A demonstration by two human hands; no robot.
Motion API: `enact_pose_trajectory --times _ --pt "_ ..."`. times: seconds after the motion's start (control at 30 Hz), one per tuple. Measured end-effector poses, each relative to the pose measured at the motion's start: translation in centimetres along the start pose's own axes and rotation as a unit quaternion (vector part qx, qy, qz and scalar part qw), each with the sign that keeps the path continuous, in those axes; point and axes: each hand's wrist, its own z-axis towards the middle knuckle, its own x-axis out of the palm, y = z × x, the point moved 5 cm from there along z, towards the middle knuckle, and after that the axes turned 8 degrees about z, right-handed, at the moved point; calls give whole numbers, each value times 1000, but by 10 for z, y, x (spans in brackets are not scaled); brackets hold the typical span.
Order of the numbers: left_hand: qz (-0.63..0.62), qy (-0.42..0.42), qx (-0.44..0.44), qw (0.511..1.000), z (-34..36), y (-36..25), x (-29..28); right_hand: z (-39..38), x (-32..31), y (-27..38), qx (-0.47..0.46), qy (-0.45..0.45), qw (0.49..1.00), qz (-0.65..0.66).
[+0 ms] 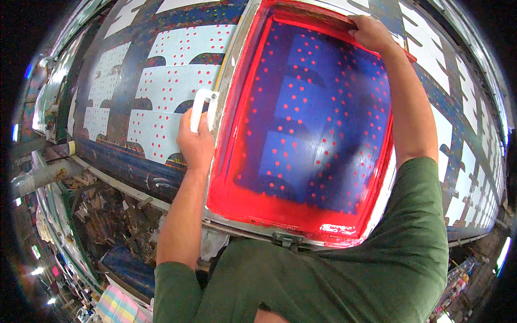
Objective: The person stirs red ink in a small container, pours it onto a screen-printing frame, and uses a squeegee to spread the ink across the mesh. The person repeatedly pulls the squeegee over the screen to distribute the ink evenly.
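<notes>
In front of me lies a screen-printing frame point(225, 70), its blue mesh point(323, 145) dotted with red and its inner edges coated with red ink point(269, 207). My left hand point(195, 139) is wrapped around a white handle point(200, 102) on the frame's left side. At the far right end of the screen, the fingers of my right hand point(371, 33) are closed on the upper edge of a red-smeared squeegee point(318, 19). The fingertips are partly hidden. Through the mesh, pale cut pieces show faintly underneath.
Pale fabric pieces point(177, 86) with red dots lie on the long dark printing table point(118, 126) left of the frame. White pieces point(425, 48) without visible dots lie to the right. A metal rail point(121, 185) runs along the near edge, with debris point(116, 223) below it.
</notes>
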Motion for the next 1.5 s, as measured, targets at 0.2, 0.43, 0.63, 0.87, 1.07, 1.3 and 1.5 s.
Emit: enact_pose_trajectory --times 0.2,0.43,0.63,0.87,1.07,1.3,1.5 --pt "9 -5 15 1000 2 2 1 -37 7 25 5 52 997 55" --pt "-21 -3 14 1000 4 7 4 -138 10 99 -47 34 998 2" --pt "-39 -2 32 999 7 7 5 -244 10 181 -26 53 998 27" --pt "-54 15 14 998 7 12 10 -345 15 258 18 53 997 59" --pt "-80 39 3 996 7 10 7 -413 16 312 22 36 996 75" --pt "-50 35 6 998 7 9 7 -443 23 330 9 24 997 69" --pt "-54 6 10 999 14 18 20 -467 36 338 -22 96 994 47"
